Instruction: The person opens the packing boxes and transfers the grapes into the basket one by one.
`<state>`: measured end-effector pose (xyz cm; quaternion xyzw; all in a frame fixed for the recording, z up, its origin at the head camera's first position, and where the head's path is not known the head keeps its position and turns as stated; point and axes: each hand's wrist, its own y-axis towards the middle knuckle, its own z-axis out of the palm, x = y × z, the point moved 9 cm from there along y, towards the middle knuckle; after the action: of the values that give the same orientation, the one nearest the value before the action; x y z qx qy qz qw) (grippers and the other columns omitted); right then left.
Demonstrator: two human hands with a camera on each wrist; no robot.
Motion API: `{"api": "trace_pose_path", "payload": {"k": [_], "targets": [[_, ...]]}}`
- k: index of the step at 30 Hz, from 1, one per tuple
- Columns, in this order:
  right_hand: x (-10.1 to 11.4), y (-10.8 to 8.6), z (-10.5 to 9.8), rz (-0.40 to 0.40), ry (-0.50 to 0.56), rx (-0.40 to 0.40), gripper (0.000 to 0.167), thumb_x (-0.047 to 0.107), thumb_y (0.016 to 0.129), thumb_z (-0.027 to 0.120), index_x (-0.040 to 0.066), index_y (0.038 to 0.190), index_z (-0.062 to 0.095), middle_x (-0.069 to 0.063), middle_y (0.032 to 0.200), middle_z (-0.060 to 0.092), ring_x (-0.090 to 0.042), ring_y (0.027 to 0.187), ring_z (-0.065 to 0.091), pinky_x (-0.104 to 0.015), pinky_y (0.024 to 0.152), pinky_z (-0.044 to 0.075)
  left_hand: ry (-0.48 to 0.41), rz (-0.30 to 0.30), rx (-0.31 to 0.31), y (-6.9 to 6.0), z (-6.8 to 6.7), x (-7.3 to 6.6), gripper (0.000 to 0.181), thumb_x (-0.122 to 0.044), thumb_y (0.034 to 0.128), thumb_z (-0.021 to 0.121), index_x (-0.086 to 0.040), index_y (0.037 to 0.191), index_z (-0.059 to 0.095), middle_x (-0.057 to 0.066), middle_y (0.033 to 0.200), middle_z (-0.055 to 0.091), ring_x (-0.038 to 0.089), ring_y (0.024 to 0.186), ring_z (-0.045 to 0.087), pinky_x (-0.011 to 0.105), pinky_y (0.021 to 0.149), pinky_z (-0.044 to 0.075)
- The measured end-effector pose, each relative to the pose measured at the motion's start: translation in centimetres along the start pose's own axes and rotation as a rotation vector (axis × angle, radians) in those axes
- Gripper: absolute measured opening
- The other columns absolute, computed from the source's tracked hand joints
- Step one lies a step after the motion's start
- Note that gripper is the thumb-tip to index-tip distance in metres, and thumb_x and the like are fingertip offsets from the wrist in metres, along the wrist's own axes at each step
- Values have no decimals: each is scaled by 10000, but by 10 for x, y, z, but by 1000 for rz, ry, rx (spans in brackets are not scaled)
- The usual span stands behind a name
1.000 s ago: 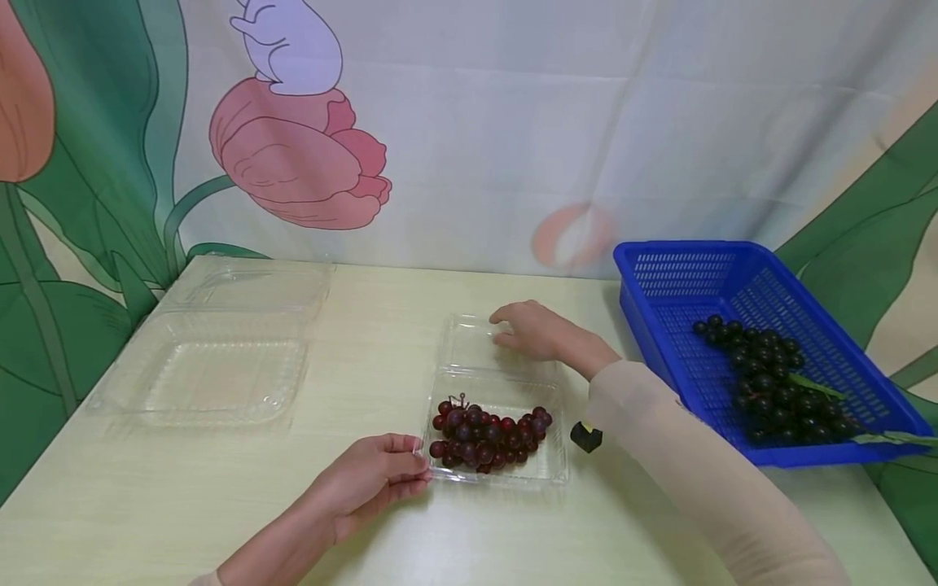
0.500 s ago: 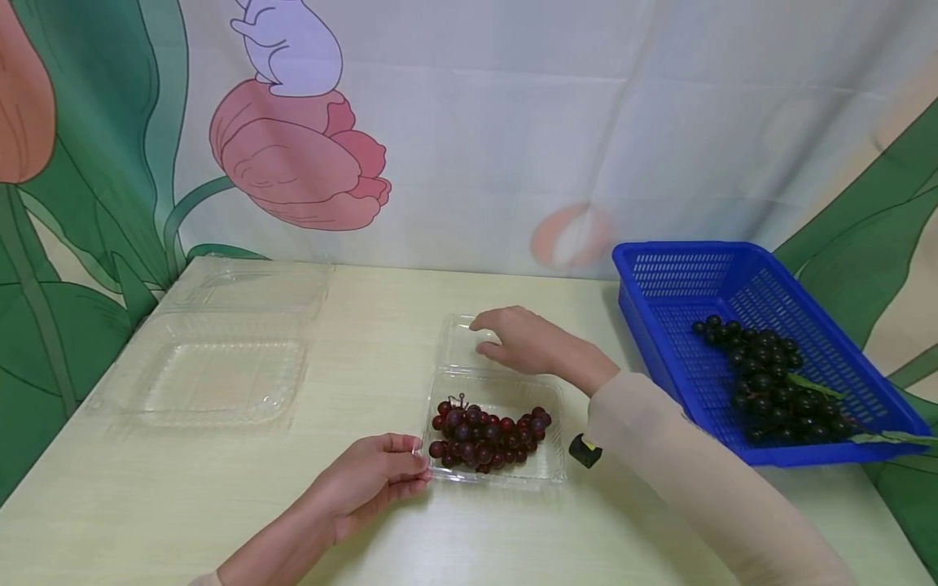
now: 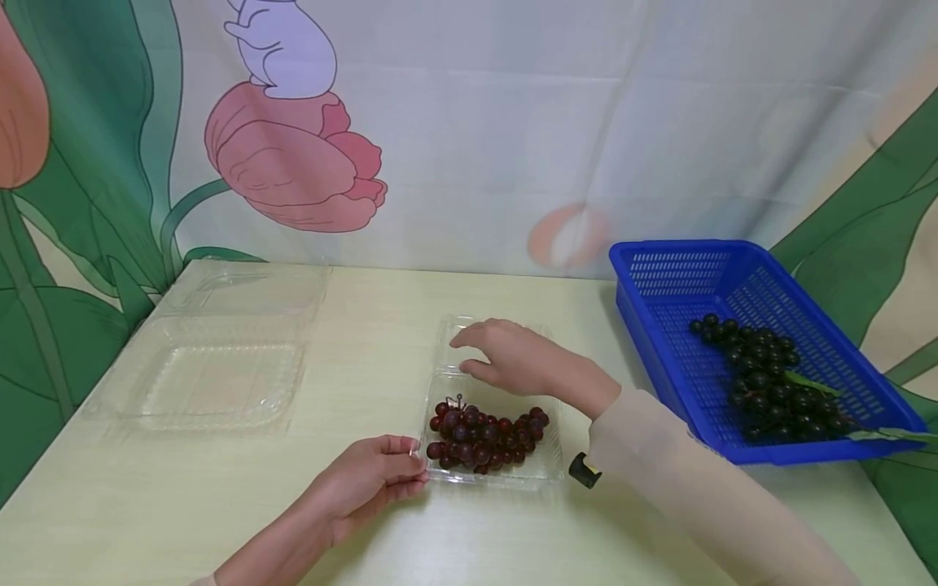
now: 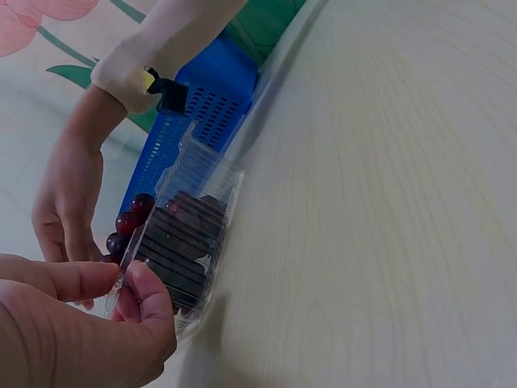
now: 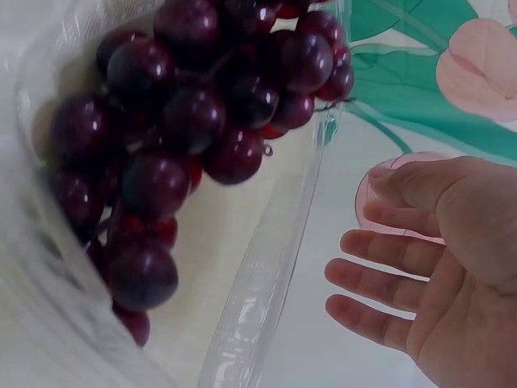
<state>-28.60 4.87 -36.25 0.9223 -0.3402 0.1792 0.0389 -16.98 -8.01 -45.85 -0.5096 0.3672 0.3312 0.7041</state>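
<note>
A bunch of dark red grapes (image 3: 487, 438) lies in the base of a clear plastic clamshell box (image 3: 550, 464), whose lid is folded back flat behind it. My left hand (image 3: 374, 480) pinches the box's near left rim between thumb and fingers, as the left wrist view also shows. Over the hinge and lid hovers my right hand (image 3: 513, 354), fingers spread and loosely bent, holding nothing. In the right wrist view that hand (image 5: 436, 259) is apart from the grapes (image 5: 161, 113), with its palm showing.
At the right stands a blue plastic basket (image 3: 652, 358) with black grapes (image 3: 769, 382) and green leaves in it. A larger clear clamshell box (image 3: 220, 374) lies with its lid back at the left. A printed curtain (image 3: 469, 146) hangs behind the table.
My right hand has moved left and a little toward me, from the lid's right part to above the hinge. The left hand keeps its pinch on the rim.
</note>
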Motion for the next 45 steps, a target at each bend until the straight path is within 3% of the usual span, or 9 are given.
{"api": "trace_pose_path", "payload": {"k": [16, 27, 45], "targets": [[24, -11, 7, -65, -18, 22, 301, 134, 1040, 631, -5, 1301, 684, -124, 1294, 692, -272, 1259, 616, -383, 1087, 476, 7, -1, 15, 2, 1, 0, 315, 43, 988, 588, 154, 1249, 452, 175, 1011, 618, 225, 926, 644, 286, 858, 585], [25, -14, 18, -98, 4, 59, 235, 49, 1020, 639, 6, 1233, 729, -103, 1227, 724, -241, 1144, 683, -339, 984, 544, 12, -2, 20, 2, 1, 0, 298, 38, 986, 590, 146, 1233, 462, 165, 1009, 617, 221, 927, 640, 291, 863, 583], [21, -4, 32, -76, -16, 145, 255, 9, 1026, 594, 56, 1226, 744, -52, 1198, 740, -176, 1071, 699, -329, 954, 558, 8, -12, -2, 2, -1, 2, 321, 29, 987, 600, 145, 1255, 467, 178, 1026, 619, 228, 931, 645, 297, 859, 587]]}}
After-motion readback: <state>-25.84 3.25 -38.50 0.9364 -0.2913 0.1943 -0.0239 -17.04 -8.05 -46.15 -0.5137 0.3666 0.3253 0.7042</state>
